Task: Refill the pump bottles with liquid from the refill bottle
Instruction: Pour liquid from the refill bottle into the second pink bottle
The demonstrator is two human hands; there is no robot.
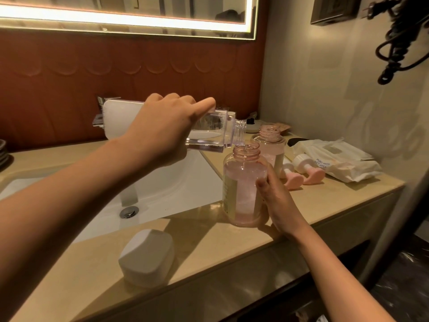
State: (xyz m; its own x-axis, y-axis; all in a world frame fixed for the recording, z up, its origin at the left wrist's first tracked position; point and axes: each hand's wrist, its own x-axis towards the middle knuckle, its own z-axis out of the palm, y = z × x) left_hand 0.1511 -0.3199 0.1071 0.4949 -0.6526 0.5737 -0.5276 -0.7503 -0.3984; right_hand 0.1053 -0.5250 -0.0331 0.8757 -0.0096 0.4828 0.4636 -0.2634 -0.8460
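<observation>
My left hand [160, 129] grips a clear square refill bottle [209, 133], tipped on its side with its neck over a pink pump bottle [243, 187]. A thin stream of clear liquid runs into that bottle's open mouth. My right hand [276, 201] holds the pink bottle upright on the counter by its lower right side. A second open pink bottle [270, 145] stands just behind it. Two pink-and-white pump heads [304, 170] lie on the counter to the right.
A white sink basin [162, 194] with a drain lies left of the bottles. The white square cap [147, 256] sits near the beige counter's front edge. Plastic-wrapped packets [336, 161] lie at the right. A lit mirror hangs above; a black coiled cord [394, 49] hangs on the right wall.
</observation>
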